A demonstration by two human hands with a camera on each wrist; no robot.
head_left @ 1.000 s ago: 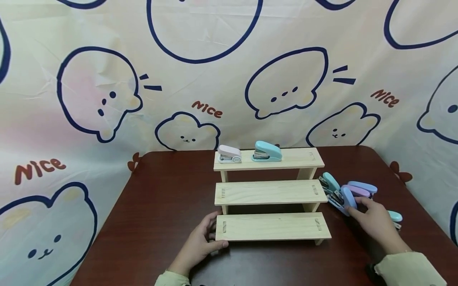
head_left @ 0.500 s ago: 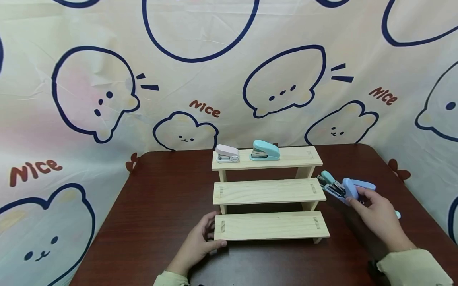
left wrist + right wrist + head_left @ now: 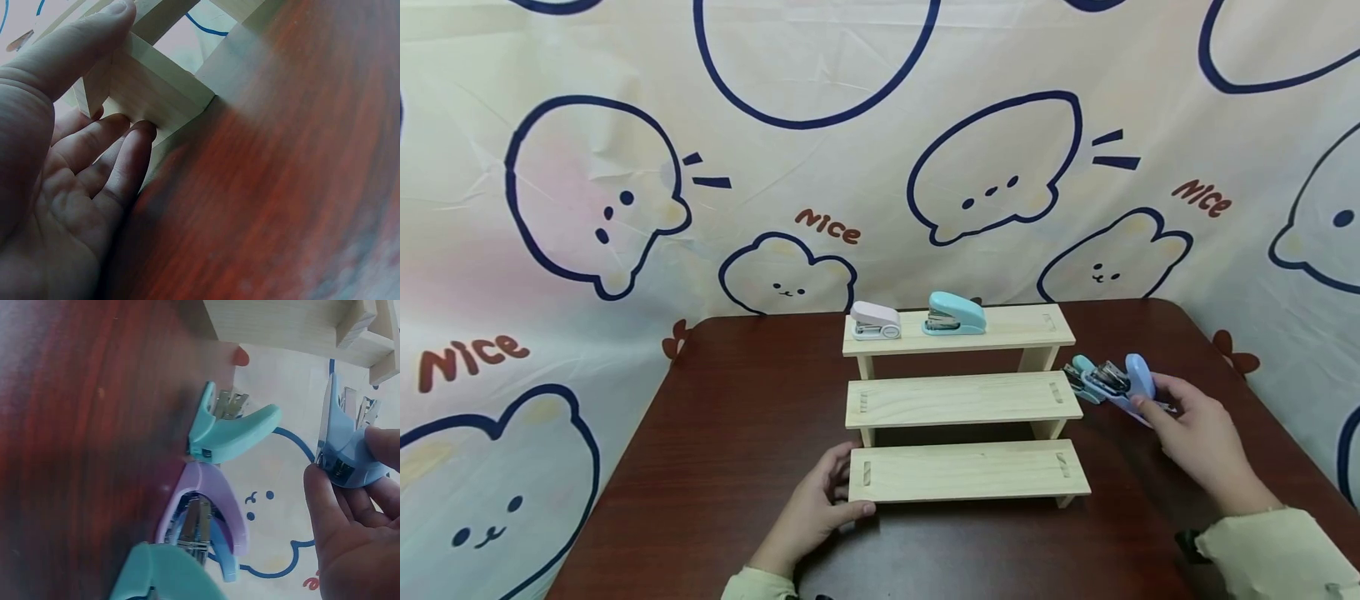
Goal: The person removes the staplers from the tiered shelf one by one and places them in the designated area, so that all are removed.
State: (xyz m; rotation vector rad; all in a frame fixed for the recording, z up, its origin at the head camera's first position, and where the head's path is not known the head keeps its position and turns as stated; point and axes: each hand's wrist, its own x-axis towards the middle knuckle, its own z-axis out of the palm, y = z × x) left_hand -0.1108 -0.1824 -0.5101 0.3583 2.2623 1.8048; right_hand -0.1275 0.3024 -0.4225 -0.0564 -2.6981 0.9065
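A three-step wooden shelf stands on the table. My left hand grips its lowest step at the left end, thumb on the front corner and fingers by the side panel. To the right of the shelf, my right hand pinches a blue stapler between thumb and fingers, raised off the table. On the top step sit a pale lilac stapler and a teal stapler.
On the dark wood table, another teal stapler, a purple stapler and a nearer teal stapler lie right of the shelf. Part of another blue stapler shows behind the purple one. A printed cloth hangs behind.
My right hand has lifted the blue stapler slightly up and away from the group on the table. My left hand keeps its grip on the shelf.
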